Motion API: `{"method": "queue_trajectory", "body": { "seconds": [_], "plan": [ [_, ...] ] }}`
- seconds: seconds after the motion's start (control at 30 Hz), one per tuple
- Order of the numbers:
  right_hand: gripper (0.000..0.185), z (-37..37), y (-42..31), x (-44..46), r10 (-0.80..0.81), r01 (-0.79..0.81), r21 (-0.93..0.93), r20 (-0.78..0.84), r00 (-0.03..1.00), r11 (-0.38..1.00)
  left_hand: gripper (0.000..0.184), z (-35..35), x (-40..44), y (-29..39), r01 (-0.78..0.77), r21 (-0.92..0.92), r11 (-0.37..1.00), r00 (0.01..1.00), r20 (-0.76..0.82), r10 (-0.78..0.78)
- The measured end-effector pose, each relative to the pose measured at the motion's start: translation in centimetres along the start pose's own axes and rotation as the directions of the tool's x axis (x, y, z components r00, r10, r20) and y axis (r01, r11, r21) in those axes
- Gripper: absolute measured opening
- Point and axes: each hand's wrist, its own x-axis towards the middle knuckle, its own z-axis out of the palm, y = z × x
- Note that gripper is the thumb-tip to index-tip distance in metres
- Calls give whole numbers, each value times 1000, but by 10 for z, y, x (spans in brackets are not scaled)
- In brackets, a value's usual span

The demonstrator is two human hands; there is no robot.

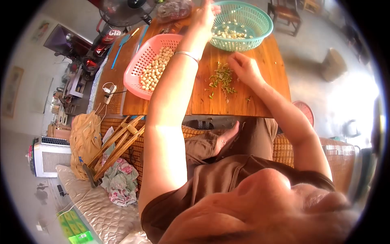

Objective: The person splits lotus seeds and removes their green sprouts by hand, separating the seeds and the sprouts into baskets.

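Note:
My left hand (205, 18), with a bracelet on its wrist, is at the left rim of a green plastic basket (263, 29). Its fingers look apart, partly cut off by the top of the view. Pale seed pieces (233, 33) lie in that basket. Curled fingers show on my right hand (245, 69), which rests on the wooden table just below the basket; anything they pinch is hidden. Beside it is a small heap of green shoots and scraps (222, 77). Under my left forearm stands a pink basket (133, 75) of whole round pale seeds, resembling lotus seeds (155, 70).
A black fan (126, 12) and a plastic bag (174, 10) are past the table's far left. A power strip (109, 93) with cables lies at the left edge. Wooden sticks (118, 148) and a floral cloth (120, 181) are on the seat beside me.

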Motion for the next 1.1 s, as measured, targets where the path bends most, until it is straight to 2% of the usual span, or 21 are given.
{"method": "queue_trajectory", "body": {
  "seconds": [0.07,0.1,0.13,0.2,0.27,0.33,0.4,0.47,0.5,0.53,0.63,0.67,0.73,0.77,0.83,0.9,0.97,1.1],
  "plan": [
    [15,-2,-2,-1,17,-17,11,-11,1000,1000,40,-6,-14,3,-121,-186,975,993,-15,120],
    [15,0,-4,-1,35,-35,15,-21,999,999,39,-7,-34,7,-131,-306,943,989,20,144],
    [15,2,-1,-1,33,-33,28,-8,999,999,38,2,-71,19,-202,-230,952,977,18,212],
    [15,5,9,2,-140,142,16,-78,987,990,37,9,-121,32,-94,-507,857,974,132,185],
    [15,4,13,1,-127,129,31,-46,991,991,40,-2,-163,18,-132,-524,841,950,175,258],
    [15,5,14,0,-92,100,81,-89,992,992,36,-16,-202,-5,-190,-274,943,953,178,243],
    [16,-3,-1,-5,-88,90,93,-26,996,992,26,-28,-236,-28,-338,113,934,934,162,319],
    [18,-6,-10,-6,-192,188,250,-9,981,950,13,-38,-252,-39,-428,495,756,899,154,409],
    [21,-10,-26,-10,-168,154,261,32,985,953,7,-43,-253,-44,-490,575,655,855,171,490],
    [21,-9,-28,-10,-180,162,248,51,982,955,7,-46,-252,-49,-492,570,658,850,151,505],
    [27,-8,-42,-17,-190,128,494,76,979,860,7,-47,-249,-56,-487,568,663,840,97,534],
    [27,-14,-51,-23,-190,127,476,87,978,870,7,-46,-248,-58,-489,554,674,838,82,540],
    [30,-28,-84,-34,-450,281,586,162,878,760,7,-49,-248,-58,-509,498,702,834,83,546],
    [30,-34,-100,-41,-534,310,644,183,826,700,8,-51,-252,-49,-435,517,737,883,86,462],
    [30,-45,-126,-62,-652,311,747,209,729,587,8,-52,-251,-50,-452,516,727,871,81,485],
    [30,-46,-150,-88,-745,234,849,244,621,473,7,-51,-248,-54,-503,489,713,838,74,540],
    [29,-36,-164,-109,-790,124,907,274,549,402,7,-53,-245,-56,-465,481,743,862,54,504],
    [29,-10,-183,-146,-828,-71,957,280,486,281,7,-56,-248,-56,-433,462,774,886,61,459]
  ]
}}
